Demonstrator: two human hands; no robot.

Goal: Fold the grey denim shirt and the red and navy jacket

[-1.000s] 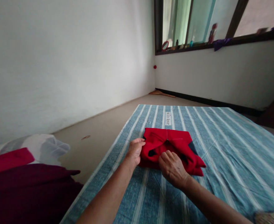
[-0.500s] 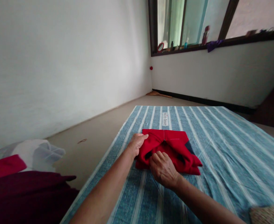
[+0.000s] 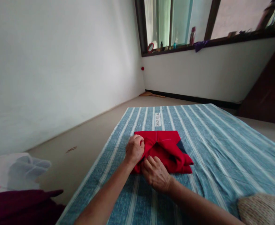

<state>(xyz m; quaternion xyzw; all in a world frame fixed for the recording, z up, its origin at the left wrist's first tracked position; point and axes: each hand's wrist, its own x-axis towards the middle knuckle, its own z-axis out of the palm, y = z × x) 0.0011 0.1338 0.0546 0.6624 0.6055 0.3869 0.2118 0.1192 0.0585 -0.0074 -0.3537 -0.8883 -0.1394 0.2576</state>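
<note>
A red garment with a dark blue patch at its right side lies folded on the striped blue cloth. My left hand is closed on the garment's left edge, its fingers curled over a pinch of red fabric. Just to the right and nearer to me, my right hand has its fingers bent into the garment's front opening, gripping the cloth there. The fingertips of my right hand are partly hidden by the folds.
A beige knitted item lies at the lower right. Maroon fabric and a whitish translucent bag are at the lower left. Beyond the striped cloth are pale floor, white walls, and a window sill holding a purple cloth.
My left hand has gone from lying on the garment's left edge with thumb out to curling around the fabric. My right hand stays at the front opening. The camera view has turned slightly right.
</note>
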